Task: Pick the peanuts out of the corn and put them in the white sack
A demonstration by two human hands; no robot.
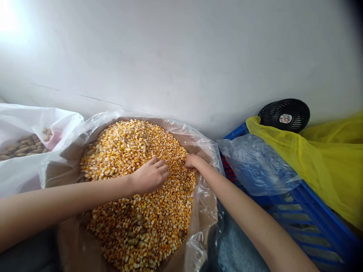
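Observation:
A large heap of corn kernels (119,153), yellow, orange and whitish, fills a sack lined with clear plastic (204,141). Several peanuts in their shells (132,241) lie among the kernels, mostly toward the near side. My left hand (150,176) rests palm down on the middle of the heap, its fingers a little apart and touching the corn. At the right edge of the heap, beside the plastic liner, my right hand (191,161) is bent downward into the kernels. Its fingertips are hidden, so what they hold, if anything, does not show.
On the left stands a white bag (59,118) with peanuts (27,145) in it. To the right is a blue plastic crate (317,211) with a clear plastic bag (258,166), yellow mesh (329,166) and a black fan (286,115). A pale wall (181,56) rises behind.

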